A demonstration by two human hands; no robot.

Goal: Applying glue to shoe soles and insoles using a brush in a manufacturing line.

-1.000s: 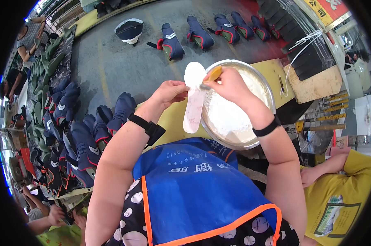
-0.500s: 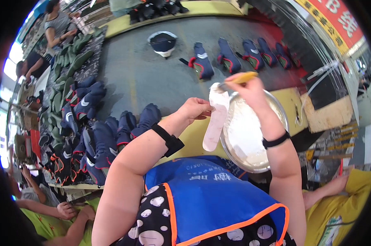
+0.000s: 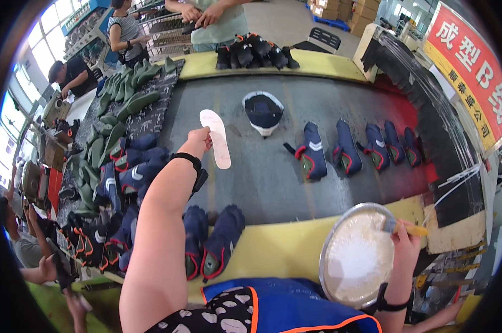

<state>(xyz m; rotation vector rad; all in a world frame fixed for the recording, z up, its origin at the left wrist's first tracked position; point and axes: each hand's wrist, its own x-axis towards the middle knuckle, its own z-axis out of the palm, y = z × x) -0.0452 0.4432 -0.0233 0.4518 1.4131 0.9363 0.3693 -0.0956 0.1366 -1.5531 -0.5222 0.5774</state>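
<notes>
Over the grey conveyor belt [image 3: 273, 183], the left hand [image 3: 198, 139] pinches a white insole [image 3: 217, 139], apparently coated and not yet laid down; the right hand [image 3: 403, 236] grips a brush [image 3: 406, 227] at the glue bowl [image 3: 339, 250], likely ready for another.

Grey conveyor belt [image 3: 251, 166] with navy shoe uppers [image 3: 312, 145] and one upturned shoe [image 3: 263, 112]

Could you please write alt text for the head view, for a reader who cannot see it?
A person's left hand holds a white insole out over a grey conveyor belt carrying navy shoes. Their right hand holds a brush at a metal bowl of white paste.
</notes>
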